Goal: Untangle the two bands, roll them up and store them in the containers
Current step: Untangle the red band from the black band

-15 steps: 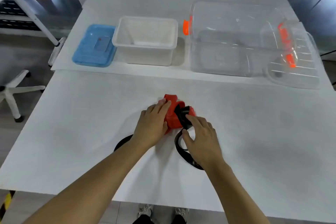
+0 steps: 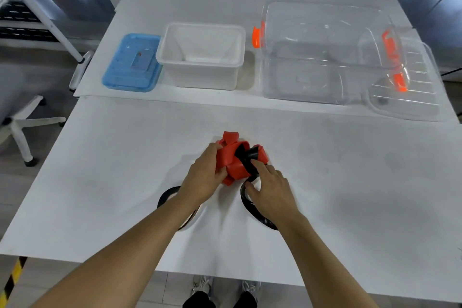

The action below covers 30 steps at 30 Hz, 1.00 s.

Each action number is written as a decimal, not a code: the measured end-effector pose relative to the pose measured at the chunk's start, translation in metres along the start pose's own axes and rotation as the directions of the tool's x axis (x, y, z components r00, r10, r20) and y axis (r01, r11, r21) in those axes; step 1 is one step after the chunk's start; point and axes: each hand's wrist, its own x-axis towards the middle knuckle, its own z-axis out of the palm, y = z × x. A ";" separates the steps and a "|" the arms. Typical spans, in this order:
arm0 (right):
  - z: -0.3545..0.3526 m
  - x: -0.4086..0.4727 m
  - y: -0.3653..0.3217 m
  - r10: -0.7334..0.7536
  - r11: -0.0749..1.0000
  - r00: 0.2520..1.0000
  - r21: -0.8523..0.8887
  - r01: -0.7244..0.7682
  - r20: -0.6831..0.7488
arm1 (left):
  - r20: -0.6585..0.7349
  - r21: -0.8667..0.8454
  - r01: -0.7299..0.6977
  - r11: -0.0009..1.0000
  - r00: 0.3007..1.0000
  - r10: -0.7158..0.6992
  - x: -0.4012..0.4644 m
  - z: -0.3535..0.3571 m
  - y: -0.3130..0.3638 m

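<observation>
Barely begun, by the look of it: wide red rubbery band (image 2: 231, 160), bunched in a lump, with a narrower glossy black band (image 2: 246, 155) threaded through its folds, both on the near white table (image 2: 350, 195), straight in front. No roll made, nothing stored.

Left hand (image 2: 202, 180) cupped over the left side of the red lump, fingers curled round it. Right hand (image 2: 271, 191) pinching the black strip between thumb and forefinger where it leaves the tangle. Black loops trailing out flat on both sides, partly hidden under the wrists.

Left to do, judging from this: pull the two apart, roll each, drop them in.

At the far side, in a row: opaque white rectangular plastic tub (image 2: 202, 57), open and seemingly empty; flat ribbed blue plastic lid (image 2: 132, 65) just beside it on the left; large clear plastic bin with orange clips (image 2: 325, 57), open, its clear ridged lid (image 2: 410, 87) leaning at the right end.

Red band matte, soft, creasing thickly; black one shiny, springy, holding open curves.
</observation>
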 end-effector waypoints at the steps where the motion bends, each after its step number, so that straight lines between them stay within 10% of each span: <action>1: 0.000 -0.003 0.000 0.006 1.000 1.000 0.010 -0.006 -0.004 | -0.013 -0.055 0.037 0.998 0.999 -0.038 -0.006 0.000 0.002; 11: 0.011 -0.050 -0.010 0.011 0.989 0.999 0.147 -0.005 -0.043 | -0.153 -0.427 0.174 0.887 0.953 -0.261 -0.061 -0.009 0.010; 30: -0.015 -0.093 -0.044 -0.006 0.991 0.936 -0.126 -0.041 -0.352 | -0.159 -0.441 0.132 0.888 0.962 -0.222 -0.127 -0.040 0.035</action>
